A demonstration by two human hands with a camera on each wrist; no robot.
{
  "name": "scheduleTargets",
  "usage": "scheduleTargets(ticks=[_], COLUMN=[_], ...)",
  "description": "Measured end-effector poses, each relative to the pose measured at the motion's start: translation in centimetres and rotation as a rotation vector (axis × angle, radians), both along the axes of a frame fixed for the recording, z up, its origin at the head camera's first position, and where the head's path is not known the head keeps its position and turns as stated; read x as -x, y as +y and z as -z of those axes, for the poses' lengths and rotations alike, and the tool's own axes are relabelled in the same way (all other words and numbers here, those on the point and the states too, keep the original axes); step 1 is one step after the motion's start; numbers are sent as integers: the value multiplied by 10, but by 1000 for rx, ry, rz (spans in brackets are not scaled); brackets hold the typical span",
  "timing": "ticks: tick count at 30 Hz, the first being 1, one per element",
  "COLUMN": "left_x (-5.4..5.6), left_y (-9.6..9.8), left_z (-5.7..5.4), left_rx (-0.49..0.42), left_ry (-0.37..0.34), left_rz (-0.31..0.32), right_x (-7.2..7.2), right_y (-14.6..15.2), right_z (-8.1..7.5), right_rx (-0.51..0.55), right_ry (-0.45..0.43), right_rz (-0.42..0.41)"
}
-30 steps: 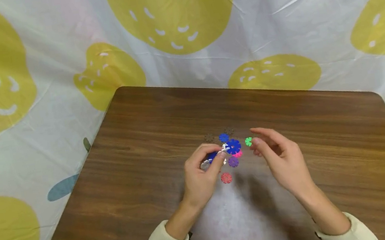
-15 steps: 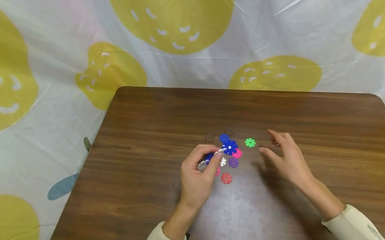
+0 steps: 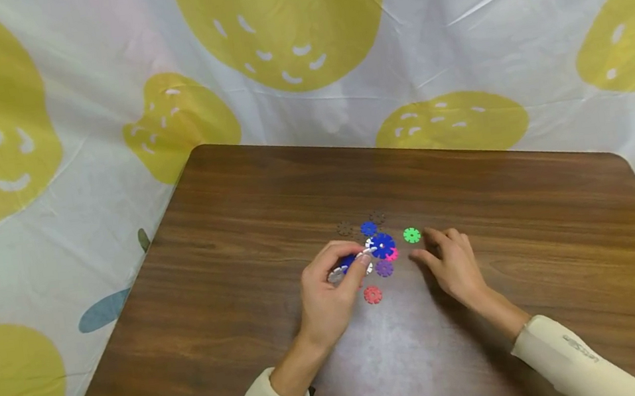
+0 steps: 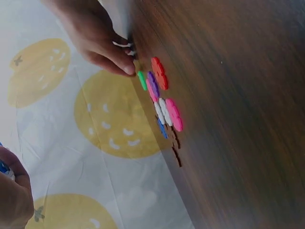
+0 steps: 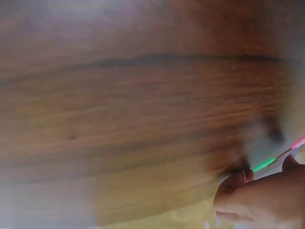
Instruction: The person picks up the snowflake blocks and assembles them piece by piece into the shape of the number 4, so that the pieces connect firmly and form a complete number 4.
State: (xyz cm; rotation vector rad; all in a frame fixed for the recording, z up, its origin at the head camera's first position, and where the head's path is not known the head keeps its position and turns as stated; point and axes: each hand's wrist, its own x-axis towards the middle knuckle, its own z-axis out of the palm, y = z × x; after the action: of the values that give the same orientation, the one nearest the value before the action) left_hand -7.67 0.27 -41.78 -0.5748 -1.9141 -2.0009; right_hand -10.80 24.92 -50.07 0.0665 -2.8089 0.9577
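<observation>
Assembly of blue and white notched discs (image 3: 382, 245), joined: held up left of the green disc (image 3: 411, 235), a white piece pinched between thumb and forefinger of the left hand (image 3: 328, 290). Green disc, single: lying on the table (image 3: 250, 233). Right hand (image 3: 453, 267): just right of the green disc, thumb parted from forefinger, fingers bent; whether a fingertip touches the disc, cannot tell. Purple disc (image 3: 384, 269): left of the green disc and nearer the person. Pink disc (image 3: 392, 254): between those two, partly covered. Red disc (image 3: 373, 295): farther toward the person from the green disc. Loose blue disc (image 3: 368, 228): left of the green disc, slightly beyond. Brown discs (image 3: 345, 228), two: left of the green disc, on its far side. White discs (image 4: 166, 112), two: left of the green disc. Cloth (image 3: 306, 109) with yellow fruit print: hanging well beyond the green disc.
</observation>
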Motion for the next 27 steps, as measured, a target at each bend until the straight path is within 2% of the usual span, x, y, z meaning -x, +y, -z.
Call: scheduleTargets(ticks=[9, 15, 20, 23, 27], left_x=[2, 3, 3, 3, 4], left_y=[2, 3, 2, 2, 1], left_z=[0, 1, 2, 3, 3], left_rx=[-3, -2, 4, 11, 12], left_ry=[4, 11, 14, 11, 1], left_rz=[1, -4, -11, -15, -17], right_x=[18, 26, 25, 21, 14], right_y=[-12, -13, -12, -12, -16], right_z=[0, -7, -13, -15, -24], right_rx=[-11, 39, 118, 169, 302], right_ry=[-28, -115, -209, -223, -227], right_rz=[59, 81, 112, 128, 125])
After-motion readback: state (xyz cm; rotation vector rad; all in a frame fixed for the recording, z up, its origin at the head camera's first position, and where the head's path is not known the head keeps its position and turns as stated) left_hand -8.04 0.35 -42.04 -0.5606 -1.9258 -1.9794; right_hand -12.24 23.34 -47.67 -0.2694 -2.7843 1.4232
